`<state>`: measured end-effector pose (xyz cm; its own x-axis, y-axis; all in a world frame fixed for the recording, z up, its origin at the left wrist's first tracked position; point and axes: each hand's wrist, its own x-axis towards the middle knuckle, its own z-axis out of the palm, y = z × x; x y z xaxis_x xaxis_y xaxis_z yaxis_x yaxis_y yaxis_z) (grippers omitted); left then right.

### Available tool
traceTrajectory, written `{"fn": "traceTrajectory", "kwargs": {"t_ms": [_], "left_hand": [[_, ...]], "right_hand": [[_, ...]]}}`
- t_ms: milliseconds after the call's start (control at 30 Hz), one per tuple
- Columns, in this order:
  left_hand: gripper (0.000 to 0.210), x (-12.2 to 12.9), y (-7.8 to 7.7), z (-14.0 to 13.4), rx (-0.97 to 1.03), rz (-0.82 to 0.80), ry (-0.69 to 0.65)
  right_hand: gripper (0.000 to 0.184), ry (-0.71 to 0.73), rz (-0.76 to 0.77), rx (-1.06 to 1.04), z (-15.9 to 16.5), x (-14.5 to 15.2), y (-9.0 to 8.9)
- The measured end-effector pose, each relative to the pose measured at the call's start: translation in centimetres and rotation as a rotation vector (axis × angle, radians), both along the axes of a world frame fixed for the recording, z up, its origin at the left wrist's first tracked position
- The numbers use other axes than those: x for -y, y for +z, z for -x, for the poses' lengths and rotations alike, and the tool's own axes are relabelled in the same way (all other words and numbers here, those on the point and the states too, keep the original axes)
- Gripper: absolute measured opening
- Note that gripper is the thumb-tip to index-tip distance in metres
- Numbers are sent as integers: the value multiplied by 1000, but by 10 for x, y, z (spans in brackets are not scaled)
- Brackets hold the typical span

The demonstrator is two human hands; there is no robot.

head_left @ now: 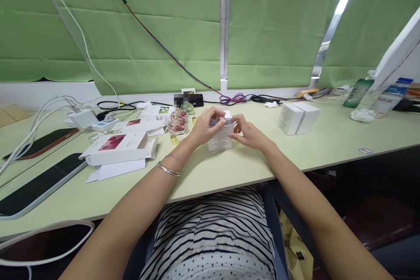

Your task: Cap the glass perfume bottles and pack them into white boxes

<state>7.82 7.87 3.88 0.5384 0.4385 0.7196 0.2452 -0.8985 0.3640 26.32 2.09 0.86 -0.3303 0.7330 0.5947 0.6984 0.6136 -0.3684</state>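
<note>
A small white box [220, 141] with printed text on its near face stands upright on the table in front of me. My left hand [204, 127] grips its left side, with thumb and fingers curled over the top edge. On the other side, my right hand [248, 133] has its thumb and fingertips against the right edge. A white flap rises at the back of the box's top; my fingers hide most of the opening and whatever is inside. Just left of the box lie clear glass bottles [177, 127] with reddish contents and a yellow cap [174, 140].
Flattened white cartons [113, 142] with red pictures lie to the left, beside two tablets or phones [42, 179] and white chargers [83, 117]. Two white boxes [290, 119] stand right. Farther right are a green bottle [358, 92], crumpled tissue [362, 115] and a cup [386, 104].
</note>
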Motion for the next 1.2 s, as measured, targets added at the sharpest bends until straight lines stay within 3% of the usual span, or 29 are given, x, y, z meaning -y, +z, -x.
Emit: {"fn": "traceTrajectory", "kwargs": {"t_ms": [167, 367, 1200], "left_hand": [[13, 1, 0, -1, -8, -80, 4], [15, 2, 1, -1, 9, 3, -39], [12, 2, 1, -1, 0, -69, -31]], "right_hand": [[32, -6, 7, 0, 0, 1, 1], [31, -12, -5, 3, 0, 0, 0], [33, -1, 6, -5, 0, -1, -1]]}}
